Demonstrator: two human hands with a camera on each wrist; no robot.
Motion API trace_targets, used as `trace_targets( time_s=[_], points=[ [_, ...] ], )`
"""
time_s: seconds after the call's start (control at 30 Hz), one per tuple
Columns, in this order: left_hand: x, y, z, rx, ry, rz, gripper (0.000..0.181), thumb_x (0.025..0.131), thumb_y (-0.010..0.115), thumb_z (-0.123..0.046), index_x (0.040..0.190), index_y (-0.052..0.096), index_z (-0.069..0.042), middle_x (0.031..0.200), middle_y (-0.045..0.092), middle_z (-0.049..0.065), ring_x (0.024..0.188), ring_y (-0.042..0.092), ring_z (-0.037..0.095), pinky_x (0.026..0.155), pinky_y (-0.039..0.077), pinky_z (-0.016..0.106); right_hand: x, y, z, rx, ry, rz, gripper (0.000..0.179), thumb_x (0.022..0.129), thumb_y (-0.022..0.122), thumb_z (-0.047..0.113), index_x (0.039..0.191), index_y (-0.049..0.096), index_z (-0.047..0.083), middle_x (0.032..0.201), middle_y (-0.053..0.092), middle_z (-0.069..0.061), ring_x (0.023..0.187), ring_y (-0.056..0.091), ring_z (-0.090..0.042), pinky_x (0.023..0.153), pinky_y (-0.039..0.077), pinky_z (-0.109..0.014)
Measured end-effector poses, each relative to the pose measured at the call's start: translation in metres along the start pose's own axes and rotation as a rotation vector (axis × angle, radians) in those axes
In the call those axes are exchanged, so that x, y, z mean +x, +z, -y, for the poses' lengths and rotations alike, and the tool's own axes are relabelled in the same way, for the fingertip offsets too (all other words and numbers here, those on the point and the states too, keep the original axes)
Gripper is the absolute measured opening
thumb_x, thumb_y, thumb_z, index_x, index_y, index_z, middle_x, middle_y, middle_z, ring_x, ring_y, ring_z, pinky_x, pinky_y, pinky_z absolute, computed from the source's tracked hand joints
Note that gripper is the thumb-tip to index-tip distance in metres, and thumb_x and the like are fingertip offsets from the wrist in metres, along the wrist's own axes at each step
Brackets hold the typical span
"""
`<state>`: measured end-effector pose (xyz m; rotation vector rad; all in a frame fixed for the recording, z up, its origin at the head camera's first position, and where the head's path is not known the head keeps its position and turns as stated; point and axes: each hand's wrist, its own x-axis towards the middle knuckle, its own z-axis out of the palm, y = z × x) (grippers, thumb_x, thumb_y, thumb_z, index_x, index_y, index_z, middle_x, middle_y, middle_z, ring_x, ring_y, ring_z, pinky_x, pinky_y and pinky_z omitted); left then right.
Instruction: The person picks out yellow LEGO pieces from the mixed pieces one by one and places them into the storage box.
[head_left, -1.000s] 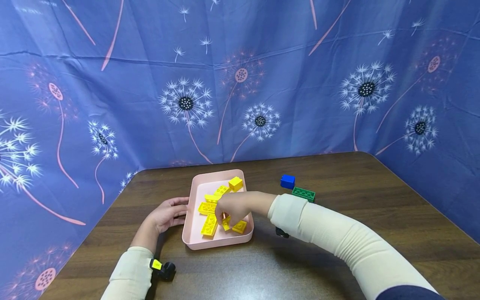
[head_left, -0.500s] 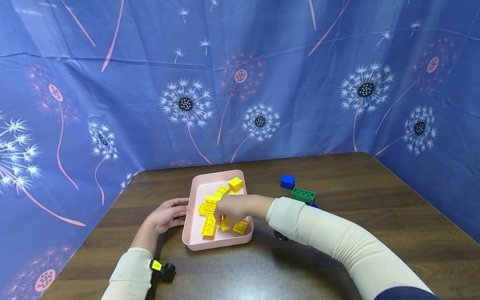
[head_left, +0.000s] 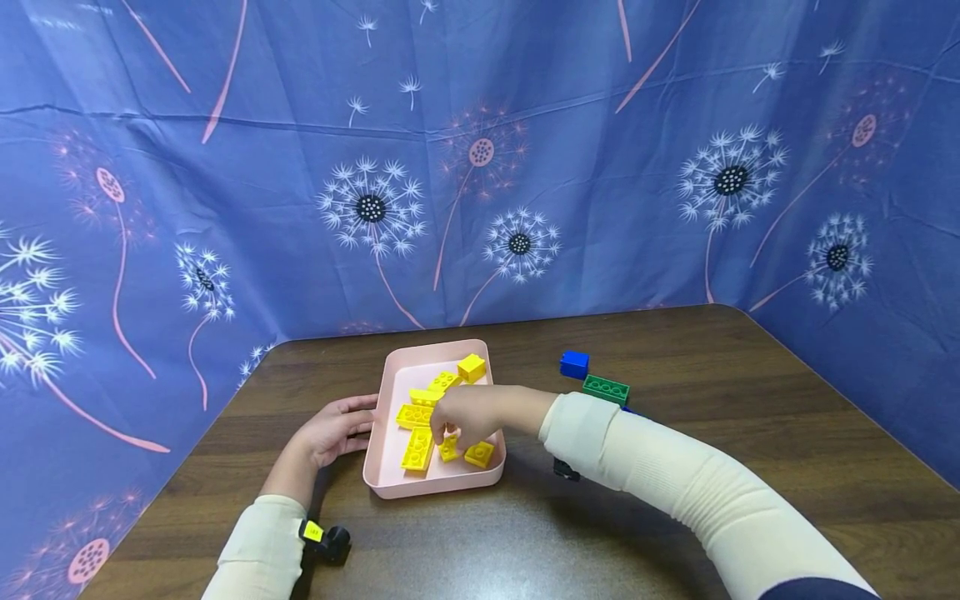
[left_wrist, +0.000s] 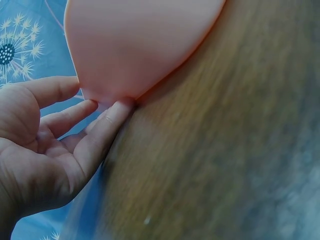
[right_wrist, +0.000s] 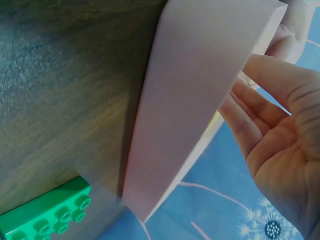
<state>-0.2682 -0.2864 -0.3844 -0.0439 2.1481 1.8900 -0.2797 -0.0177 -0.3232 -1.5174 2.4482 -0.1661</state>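
A pink tray [head_left: 435, 492] lies on the table with several yellow toy bricks in it. My left hand [head_left: 339, 429] is at the tray's left side. In the left wrist view, its loosely extended fingertips [left_wrist: 120, 106] touch the outer wall. My right hand [head_left: 472, 417] reaches over the right rim, with thumb and fingers lowered around a small yellow brick [head_left: 448, 448]. The tray wall [right_wrist: 195, 90] hides these fingertips in the right wrist view, so I cannot tell whether they pinch the brick. A longer yellow brick [head_left: 417, 450] and a square yellow brick [head_left: 479, 454] lie beside it.
Right of the tray, a blue brick [head_left: 574, 364] and a green brick [head_left: 606, 390] rest on the brown table [head_left: 675, 358]. Part of another blue brick shows behind the right sleeve [head_left: 645, 450]. A patterned blue cloth [head_left: 600, 167] hangs around the table's back and sides.
The small yellow brick under my right hand has turned from tilted to flatter and shifted slightly left. My right hand has moved only a little; the left hand stays put.
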Motion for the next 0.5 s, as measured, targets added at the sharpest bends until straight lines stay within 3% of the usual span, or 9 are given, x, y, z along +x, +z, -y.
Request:
trace_targets(
  time_s=[0.33, 0.5],
  points=[
    [0.000, 0.002, 0.001, 0.019, 0.010, -0.017, 0.053, 0.099, 0.054, -0.011, 0.146, 0.036, 0.005, 0.127, 0.060, 0.019, 0.104, 0.064, 0.021, 0.088, 0.053, 0.043, -0.026, -0.015, -0.004, 0.098, -0.049, -0.094, 0.029, 0.080, 0.080, 0.011, 0.108, 0.073, 0.007, 0.102, 0.070, 0.001, 0.095, 0.062, -0.018, 0.083, 0.049, -0.021],
    [-0.001, 0.007, -0.002, 0.090, 0.042, -0.100, 0.052, 0.099, 0.054, -0.009, 0.146, 0.036, 0.005, 0.134, 0.052, 0.027, 0.107, 0.062, 0.029, 0.087, 0.054, 0.045, -0.052, -0.017, -0.010, 0.162, 0.038, -0.266, 0.033, 0.085, 0.075, 0.015, 0.117, 0.069, 0.007, 0.113, 0.068, -0.002, 0.097, 0.062, -0.017, 0.081, 0.052, -0.025]
  ],
)
